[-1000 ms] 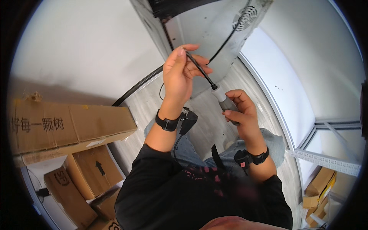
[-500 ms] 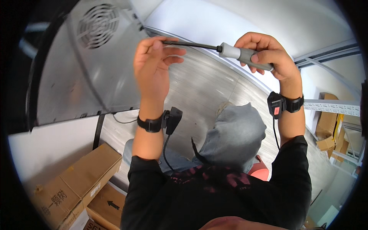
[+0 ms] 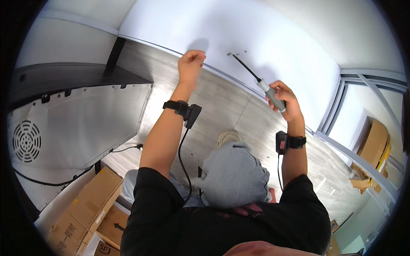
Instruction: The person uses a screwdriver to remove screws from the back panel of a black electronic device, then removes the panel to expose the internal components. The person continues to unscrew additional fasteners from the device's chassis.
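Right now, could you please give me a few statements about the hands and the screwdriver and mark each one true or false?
1. The right hand grips the screwdriver by its grey handle. True.
2. The screwdriver's tip points toward the cardboard boxes. False: it points up toward small dark bits on the white wall.
3. The left hand also grips the screwdriver. False: it is raised apart from it, near the foot of the wall.
4. Both wrists wear black bands. True.
5. The grey metal panel with a round vent lies to the person's right. False: it is on the left.
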{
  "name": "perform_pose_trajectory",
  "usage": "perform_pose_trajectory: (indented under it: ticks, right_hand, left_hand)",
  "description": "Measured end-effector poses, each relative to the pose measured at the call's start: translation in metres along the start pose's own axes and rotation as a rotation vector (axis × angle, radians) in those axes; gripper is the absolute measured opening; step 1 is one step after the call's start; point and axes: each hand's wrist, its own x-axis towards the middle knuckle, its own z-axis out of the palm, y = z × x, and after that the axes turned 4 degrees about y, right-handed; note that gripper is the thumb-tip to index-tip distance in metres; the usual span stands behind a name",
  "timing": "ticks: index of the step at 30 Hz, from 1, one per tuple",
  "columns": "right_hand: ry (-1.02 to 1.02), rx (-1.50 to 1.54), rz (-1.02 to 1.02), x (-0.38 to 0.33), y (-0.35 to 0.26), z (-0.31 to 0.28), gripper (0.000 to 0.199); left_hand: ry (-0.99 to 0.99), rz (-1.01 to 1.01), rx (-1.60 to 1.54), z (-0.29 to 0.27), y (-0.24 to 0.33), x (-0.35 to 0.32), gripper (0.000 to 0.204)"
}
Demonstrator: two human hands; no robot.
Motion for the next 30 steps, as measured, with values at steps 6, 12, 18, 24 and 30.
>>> perform_pose_trajectory:
  ticks: [6,12,18,24,30]
  right_hand:
    - [0.097,0.161,0.1,0.005,0.058,-0.039,0.029]
    - [0.103,0.161,0.129,0.007,0.061,-0.037,0.029]
    - [0.09,0.126,0.076,0.011,0.046,-0.033,0.029]
    - [-0.02,0.017,0.071,0.019,0.021,-0.003,0.031]
    - [-0.311,-0.324,-0.092,0.022,-0.045,0.113,0.046]
  left_hand:
    - [0.1,0.567,0.591,0.048,-0.068,0.016,0.015]
    - [0.24,0.732,0.746,0.066,-0.084,0.017,0.016]
    - [0.222,0.741,0.764,0.064,-0.079,0.015,0.019]
    - [0.044,0.493,0.507,0.019,-0.063,0.005,0.025]
    - [-0.003,0.217,0.266,-0.1,0.011,-0.048,0.01]
